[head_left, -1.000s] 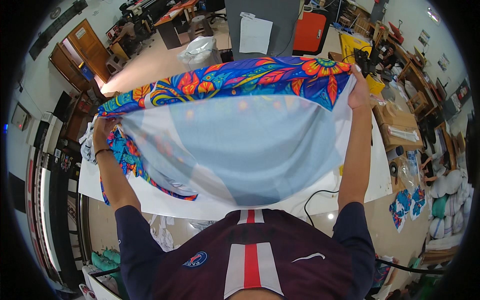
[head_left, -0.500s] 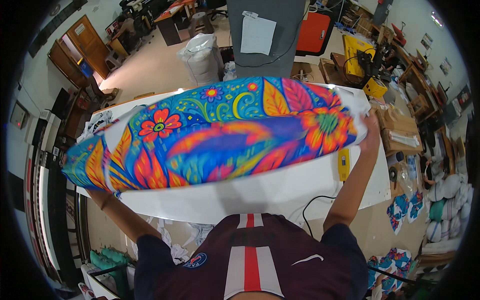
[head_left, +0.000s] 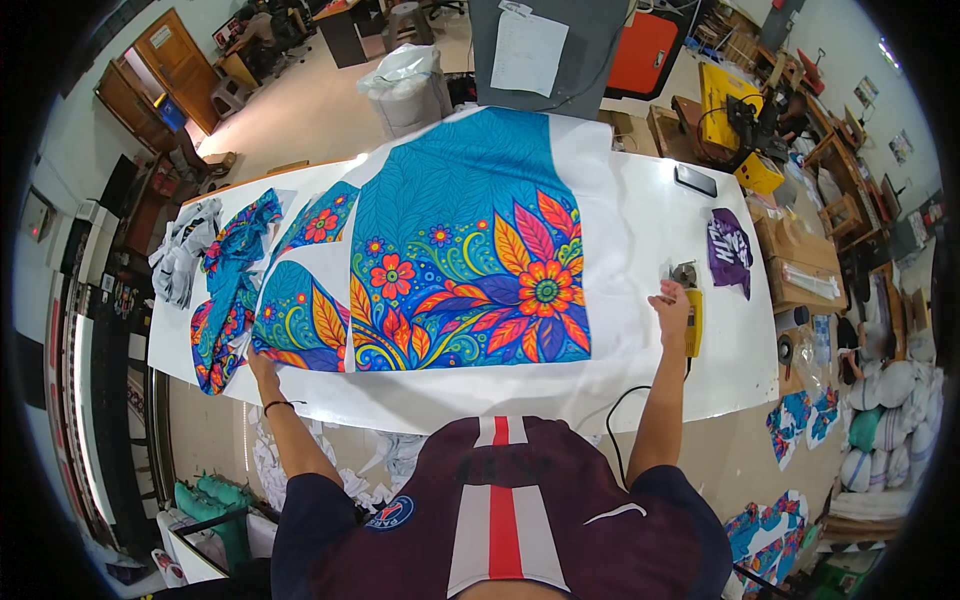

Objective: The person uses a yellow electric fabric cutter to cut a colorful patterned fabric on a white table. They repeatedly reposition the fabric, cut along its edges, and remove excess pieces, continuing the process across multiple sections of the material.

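A printed fabric sheet [head_left: 455,270] lies spread on the white table, with teal leaf patterns, orange and red flowers and a white margin. Cut-shaped panels show in its print. At its lower left edge is my left hand [head_left: 263,366], its fingers closed on the fabric's edge. My right hand [head_left: 672,304] hovers right of the sheet's white margin with nothing in it, fingers loosely bent and apart. Just beside and beneath it is a yellow corded electric cutter [head_left: 692,325] with a metal head.
Crumpled printed pieces [head_left: 235,290] and white-grey scraps [head_left: 185,250] are heaped at the table's left. A phone [head_left: 696,180] and a purple cloth [head_left: 729,252] lie at the right. A grey cabinet [head_left: 500,80] and a full white sack [head_left: 405,92] stand beyond the far edge.
The fabric, lifted and bunched between both hands before, now lies flat on the table. My right hand has let go of it and come down toward the cutter; my left hand has moved inward.
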Action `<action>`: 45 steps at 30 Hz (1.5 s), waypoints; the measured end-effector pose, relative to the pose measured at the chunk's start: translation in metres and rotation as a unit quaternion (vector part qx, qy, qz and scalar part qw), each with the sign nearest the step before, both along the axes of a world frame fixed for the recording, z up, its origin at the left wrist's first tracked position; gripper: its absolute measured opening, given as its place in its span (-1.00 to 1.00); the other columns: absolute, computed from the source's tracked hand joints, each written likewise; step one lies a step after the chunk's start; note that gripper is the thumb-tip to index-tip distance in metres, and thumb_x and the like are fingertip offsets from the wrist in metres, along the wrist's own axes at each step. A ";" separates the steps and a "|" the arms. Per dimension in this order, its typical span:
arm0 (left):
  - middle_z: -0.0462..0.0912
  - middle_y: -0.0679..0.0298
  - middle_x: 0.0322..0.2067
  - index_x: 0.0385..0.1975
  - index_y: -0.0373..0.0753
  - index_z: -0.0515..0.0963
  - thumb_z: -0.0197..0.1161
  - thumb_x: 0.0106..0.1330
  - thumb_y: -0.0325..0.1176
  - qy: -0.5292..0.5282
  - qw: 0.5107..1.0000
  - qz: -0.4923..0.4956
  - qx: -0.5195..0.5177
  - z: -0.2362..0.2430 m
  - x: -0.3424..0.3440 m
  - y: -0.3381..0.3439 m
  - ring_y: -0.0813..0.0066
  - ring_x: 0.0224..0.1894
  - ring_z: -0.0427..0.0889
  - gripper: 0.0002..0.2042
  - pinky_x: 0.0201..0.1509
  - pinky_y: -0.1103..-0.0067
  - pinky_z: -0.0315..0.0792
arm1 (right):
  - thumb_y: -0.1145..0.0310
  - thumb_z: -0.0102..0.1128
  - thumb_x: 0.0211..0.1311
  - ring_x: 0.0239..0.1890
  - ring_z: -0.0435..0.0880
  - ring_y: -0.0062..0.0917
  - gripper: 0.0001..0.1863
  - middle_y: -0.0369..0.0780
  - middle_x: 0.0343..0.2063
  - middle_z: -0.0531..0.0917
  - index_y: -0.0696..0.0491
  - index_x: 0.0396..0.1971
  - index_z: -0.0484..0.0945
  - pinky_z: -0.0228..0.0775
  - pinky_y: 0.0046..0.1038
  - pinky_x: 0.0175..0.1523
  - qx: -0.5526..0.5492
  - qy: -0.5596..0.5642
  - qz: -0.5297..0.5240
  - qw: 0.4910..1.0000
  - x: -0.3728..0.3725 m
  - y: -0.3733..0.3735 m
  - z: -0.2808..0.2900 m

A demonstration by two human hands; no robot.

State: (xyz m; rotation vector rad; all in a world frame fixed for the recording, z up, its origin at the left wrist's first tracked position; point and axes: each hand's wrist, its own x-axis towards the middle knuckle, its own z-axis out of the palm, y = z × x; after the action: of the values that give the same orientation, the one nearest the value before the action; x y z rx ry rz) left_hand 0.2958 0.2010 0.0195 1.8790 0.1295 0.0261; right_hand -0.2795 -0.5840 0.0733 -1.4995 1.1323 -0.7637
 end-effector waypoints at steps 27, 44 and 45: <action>0.65 -0.06 -0.01 -0.05 -0.25 0.62 0.45 0.17 0.10 0.042 0.813 -0.297 0.499 0.038 -0.232 -0.271 -0.10 0.01 0.68 -0.45 0.05 0.05 0.56 | 0.16 0.43 0.28 -0.58 0.65 -0.52 -0.72 -0.19 -0.63 0.66 0.10 -0.34 0.76 0.47 -0.45 -0.38 -0.227 0.181 0.095 0.952 0.068 0.087 -0.040; 0.46 -0.16 0.27 0.31 -0.23 0.47 0.41 0.33 0.01 -0.248 0.852 -0.355 0.295 0.004 -0.052 -0.423 -0.25 0.32 0.40 -0.36 0.38 0.08 0.33 | 0.30 0.34 0.33 -0.66 0.75 -0.41 -0.81 -0.12 -0.57 0.75 0.08 -0.23 0.57 0.47 -0.39 -0.64 0.055 0.231 0.208 0.949 0.300 -0.112 -0.064; 0.41 -0.16 0.33 0.36 -0.19 0.43 0.38 0.34 0.06 -0.246 0.843 -0.358 0.317 0.000 -0.035 -0.433 -0.28 0.38 0.34 -0.32 0.42 0.04 0.27 | 0.31 0.31 0.37 -0.67 0.73 -0.41 -0.83 -0.13 -0.58 0.74 0.09 -0.23 0.57 0.44 -0.40 -0.67 0.076 0.215 0.204 0.952 0.301 -0.129 -0.065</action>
State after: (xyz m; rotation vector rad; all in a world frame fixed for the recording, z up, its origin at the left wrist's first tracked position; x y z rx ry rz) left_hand 0.2609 -0.2317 0.0191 2.3970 -1.0574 0.0403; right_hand 0.0216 -0.7126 0.0081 -1.7384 1.1088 -0.0616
